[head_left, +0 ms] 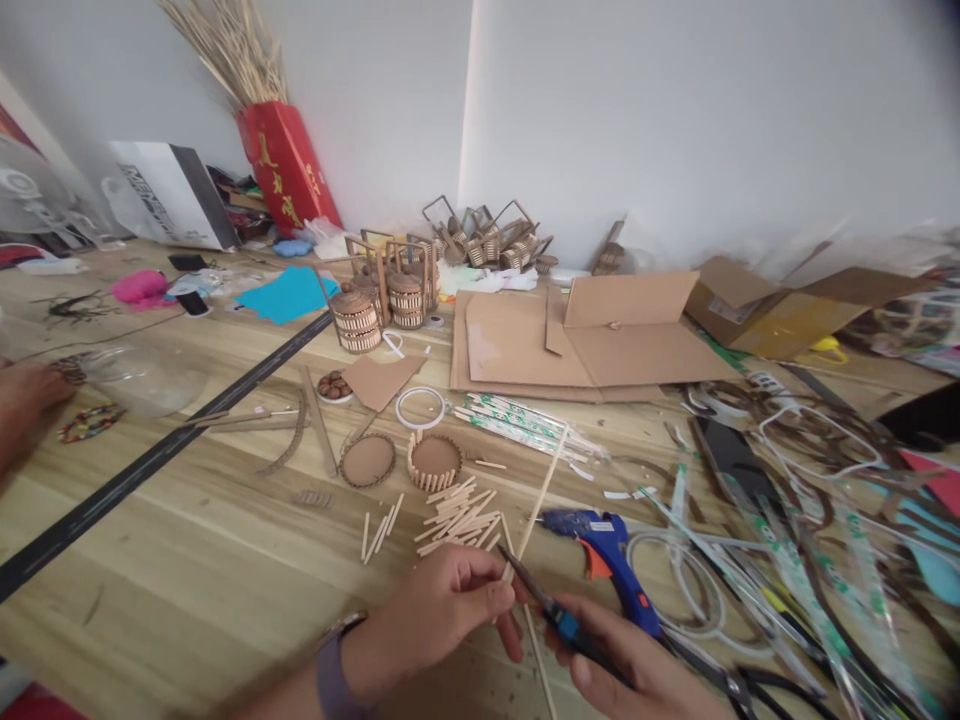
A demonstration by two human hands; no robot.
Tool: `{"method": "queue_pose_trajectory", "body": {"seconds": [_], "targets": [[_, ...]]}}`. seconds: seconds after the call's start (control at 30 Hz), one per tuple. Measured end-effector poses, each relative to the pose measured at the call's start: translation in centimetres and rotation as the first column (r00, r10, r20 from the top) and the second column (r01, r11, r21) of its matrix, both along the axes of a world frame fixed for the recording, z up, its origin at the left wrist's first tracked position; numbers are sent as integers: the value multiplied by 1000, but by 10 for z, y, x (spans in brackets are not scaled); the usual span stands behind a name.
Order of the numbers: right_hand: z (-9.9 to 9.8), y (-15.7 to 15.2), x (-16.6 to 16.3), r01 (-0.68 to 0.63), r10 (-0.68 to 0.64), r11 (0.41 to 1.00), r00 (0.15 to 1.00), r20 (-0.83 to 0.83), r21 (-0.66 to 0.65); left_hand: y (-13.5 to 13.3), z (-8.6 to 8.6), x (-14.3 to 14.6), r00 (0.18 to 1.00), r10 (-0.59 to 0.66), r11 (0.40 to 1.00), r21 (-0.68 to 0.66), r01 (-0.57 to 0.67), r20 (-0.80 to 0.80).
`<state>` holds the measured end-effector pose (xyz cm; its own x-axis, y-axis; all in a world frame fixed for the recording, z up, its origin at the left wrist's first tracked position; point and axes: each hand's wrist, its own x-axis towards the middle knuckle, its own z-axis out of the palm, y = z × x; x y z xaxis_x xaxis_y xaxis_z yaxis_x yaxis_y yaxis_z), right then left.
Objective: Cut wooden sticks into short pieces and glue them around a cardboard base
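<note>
- Left hand [450, 605] pinches a thin wooden stick [541, 495] between thumb and fingertips; watch strap on the wrist.
- Right hand [634, 675] grips small cutters [551, 610], whose blades meet the stick just beside the left fingers.
- Blue glue gun [609, 560] lies on the wooden table [187, 560], near the right hand.
- Pile of short cut sticks [459, 520] lies just beyond the left hand.
- Half-built round basket [433, 460] sits beside a cardboard disc [367, 460].
- Finished baskets [356, 320] stand further back, next to flattened cardboard [525, 345].
- Another person's hand [22, 400] at the far left, possibly touching beads; blurred.
</note>
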<state>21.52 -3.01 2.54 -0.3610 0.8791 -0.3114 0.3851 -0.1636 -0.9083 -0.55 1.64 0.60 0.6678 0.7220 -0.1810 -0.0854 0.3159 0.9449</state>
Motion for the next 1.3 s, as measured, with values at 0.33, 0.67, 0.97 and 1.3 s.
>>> {"method": "queue_pose_trajectory", "body": {"seconds": [0.33,0.67,0.97,1.3], "targets": [[3,0,-5,36,-41,998,996,-84,-58,-1,1,0,999,-19,1000,13,19,-45],[7,5,-9,29,-46,992,989,-140,-125,-2,3,-3,995,-53,995,82,60,-85],[8,3,-12,35,-60,989,984,-167,-145,-2,3,-1,993,-90,995,42,93,-80],[7,3,-12,30,-53,988,986,-156,-150,-5,-2,-3,990,-115,993,20,117,-82]]}}
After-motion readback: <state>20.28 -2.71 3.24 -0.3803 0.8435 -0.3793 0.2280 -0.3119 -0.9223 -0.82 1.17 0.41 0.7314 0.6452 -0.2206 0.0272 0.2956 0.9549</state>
